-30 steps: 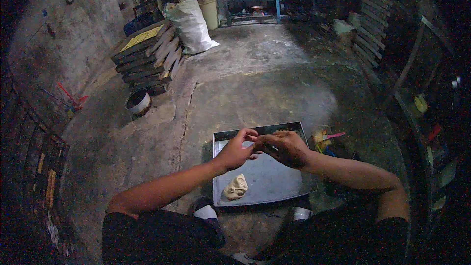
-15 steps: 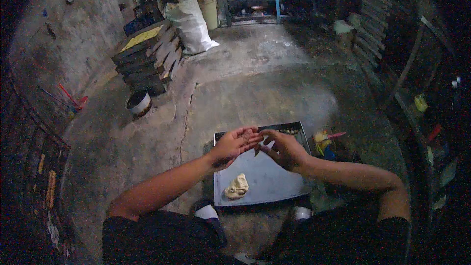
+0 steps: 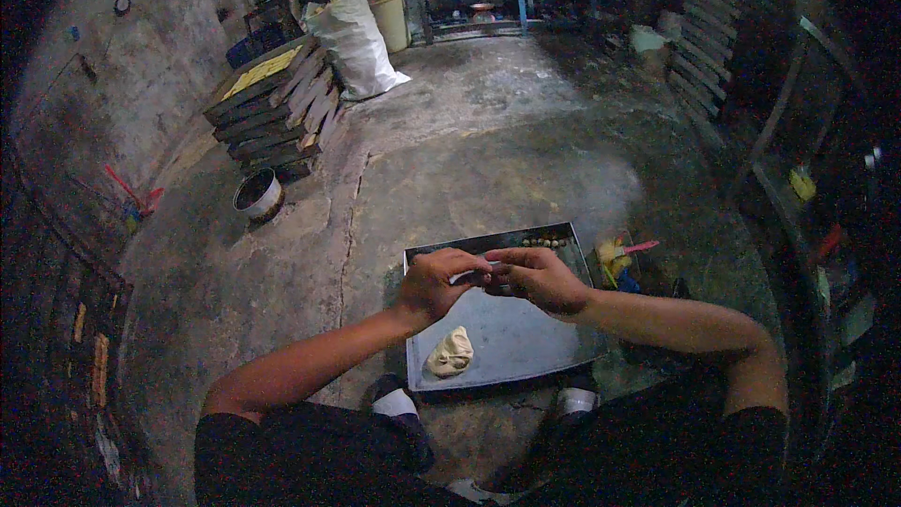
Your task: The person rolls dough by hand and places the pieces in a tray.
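Above the middle of a shallow metal tray (image 3: 540, 343), my left hand (image 3: 435, 285) and my right hand (image 3: 542, 280) meet at their fingertips. The fingers of both are bent and closed together, and whatever lies between them is hidden. A pale, smooth lump that looks like dough (image 3: 450, 352) rests in the tray's near left part, below my left hand. Along the far right edge of the tray, beyond my right hand, sits a row of several small roundish pieces (image 3: 546, 242), too small to make out well.
Right of the tray lie a yellowish bundle and a pink-handled brush-like thing (image 3: 638, 247). A round pot (image 3: 260, 195) stands on the floor at left, before stacked dark trays (image 3: 272, 113) and a white sack (image 3: 357, 47). My feet flank the tray's near edge.
My left hand, earlier palm up with fingers stretched out, has turned over and its fingers have curled in. My right hand's fingers have closed up against it. The dough stays put.
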Available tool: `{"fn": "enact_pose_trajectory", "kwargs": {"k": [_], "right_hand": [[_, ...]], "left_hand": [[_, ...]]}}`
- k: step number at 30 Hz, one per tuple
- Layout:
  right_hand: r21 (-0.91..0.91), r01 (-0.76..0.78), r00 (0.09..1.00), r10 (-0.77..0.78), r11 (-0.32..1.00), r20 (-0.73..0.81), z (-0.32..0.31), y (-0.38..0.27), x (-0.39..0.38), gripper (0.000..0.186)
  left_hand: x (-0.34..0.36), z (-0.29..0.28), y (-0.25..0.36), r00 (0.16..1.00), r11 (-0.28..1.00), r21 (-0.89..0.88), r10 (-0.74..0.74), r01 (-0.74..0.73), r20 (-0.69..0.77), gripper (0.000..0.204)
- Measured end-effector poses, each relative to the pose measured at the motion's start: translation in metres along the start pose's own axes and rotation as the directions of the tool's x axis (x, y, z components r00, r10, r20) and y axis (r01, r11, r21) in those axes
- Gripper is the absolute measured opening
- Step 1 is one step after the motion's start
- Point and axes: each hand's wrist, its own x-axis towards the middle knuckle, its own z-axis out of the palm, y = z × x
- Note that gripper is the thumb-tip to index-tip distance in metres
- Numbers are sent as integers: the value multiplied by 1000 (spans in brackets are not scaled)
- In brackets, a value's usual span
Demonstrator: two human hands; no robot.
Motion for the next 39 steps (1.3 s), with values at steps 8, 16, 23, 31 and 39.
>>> {"fn": "enact_pose_trajectory", "kwargs": {"k": [8, 16, 23, 31, 39], "right_hand": [[-72, -160, 986, 155, 985, -69, 8, -32, -4, 35], [-139, -72, 996, 78, 988, 35, -20, -19, 5, 37], [-398, 124, 992, -98, 909, 84, -5, -24, -4, 36], [-848, 527, 759, -479, 55, 441, -10, -29, -2, 21], [-850, 223, 944, -324, 478, 66, -5, -25, -3, 35]], "left_hand": [[3, 2, 25, 994, 966, -250, -80, 59, -76, 67], [2, 8, 24, 956, 944, 185, 288, -274, -53, 69], [8, -8, 15, 986, 946, 286, 164, -153, -13, 45], [7, 9, -15, 932, 652, -670, -193, 355, 305, 67], [5, -5, -29, 709, 83, -709, -203, 700, 676, 59]]}}
